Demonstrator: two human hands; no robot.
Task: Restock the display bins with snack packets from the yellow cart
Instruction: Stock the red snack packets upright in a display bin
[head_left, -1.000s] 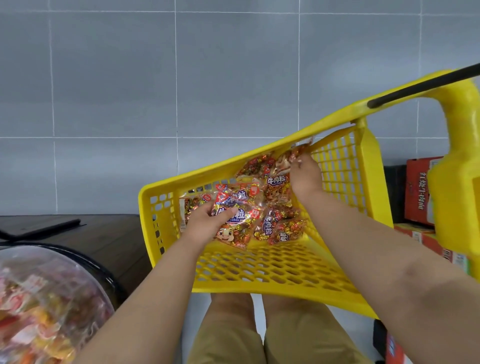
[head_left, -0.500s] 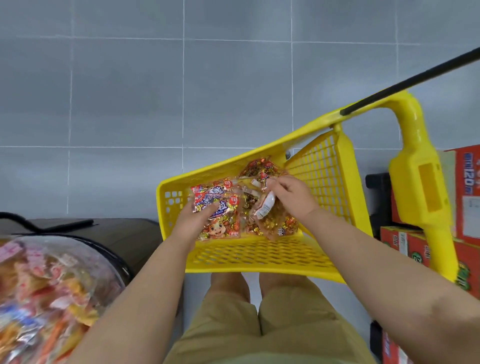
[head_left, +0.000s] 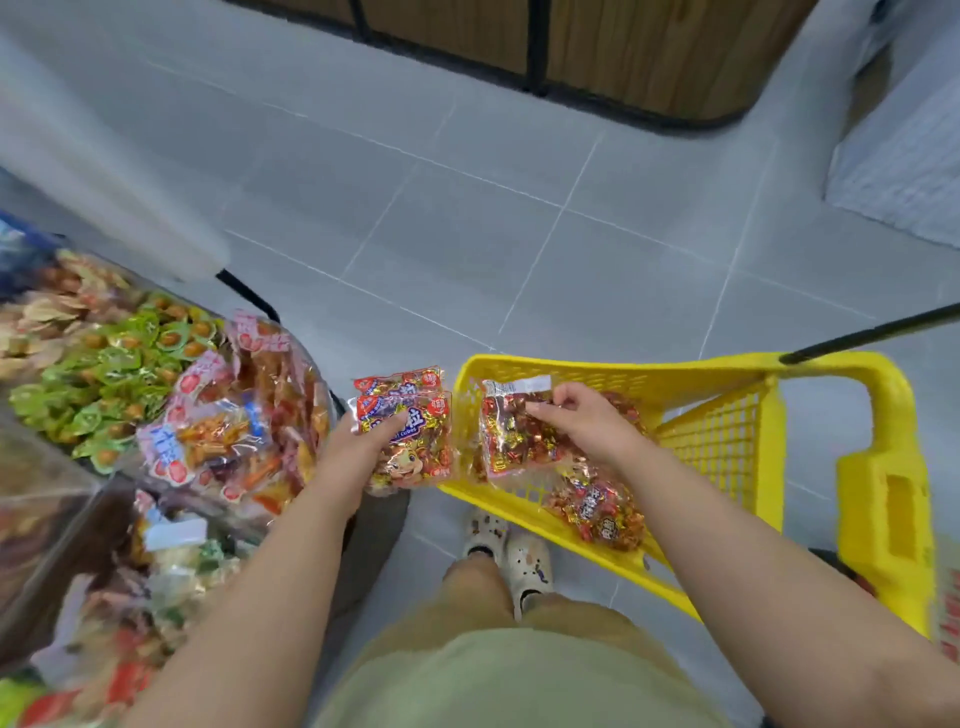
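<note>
Snack packets (head_left: 410, 447) of red-and-gold wrapped sweets, two stacked one on the other, sit in the left hand (head_left: 358, 452). It grips them with the thumb laid across the printed front, the other fingers hidden beneath. The stack hangs above the floor (head_left: 467, 234), in the gap between the display bin (head_left: 249, 297) and the yellow cart (head_left: 727, 376). Just to its right, a third packet (head_left: 519, 441) with a white label strip along its top is pinched near the upper edge between the thumb and curled fingers of the right hand (head_left: 582, 423), over the cart's nearest corner. A loose packet (head_left: 597, 514) lies on the cart's mesh bottom, close under the right wrist. A black bar (head_left: 872, 332) runs out from the cart's handle end. On the left, the display bin is heaped with green-wrapped snacks (head_left: 114, 374) farther back and red-and-white bags (head_left: 244, 415) pressed against its clear wall; the nearer heaps are too blurred to tell apart. Light patterned clogs (head_left: 511, 551) stand on the grey tiles between bin and cart. A wood-panelled unit (head_left: 649, 52) with black framing crosses the top edge.
</note>
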